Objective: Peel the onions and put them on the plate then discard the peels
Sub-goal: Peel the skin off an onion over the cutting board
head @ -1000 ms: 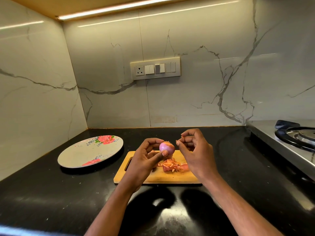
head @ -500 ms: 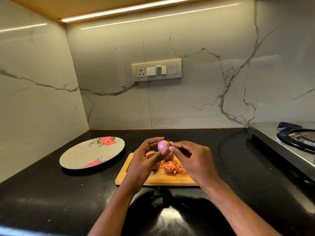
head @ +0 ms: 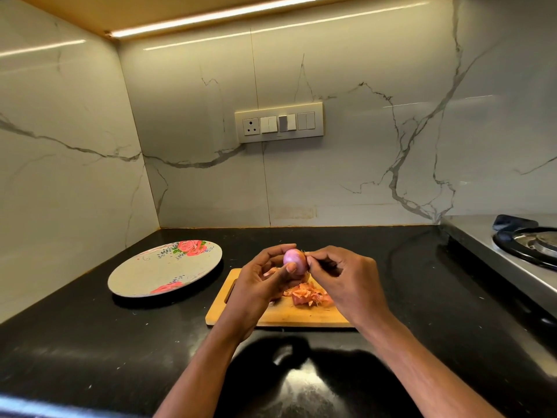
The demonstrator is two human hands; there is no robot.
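One onion [head: 294,260] held upright, long axis vertical, between both hands

Plate [head: 144,276] left of cutting board [head: 241,315], peels [head: 310,295] on board, stove [head: 512,251] right

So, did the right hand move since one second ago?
Yes. The right hand came in leftward over the cutting board to the onion that the left hand holds.

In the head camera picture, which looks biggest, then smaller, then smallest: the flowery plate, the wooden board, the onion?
1. wooden board and flowery plate: they look about alike, and hands hide part of the board, so no clear winner.
2. onion, clearly smallest.
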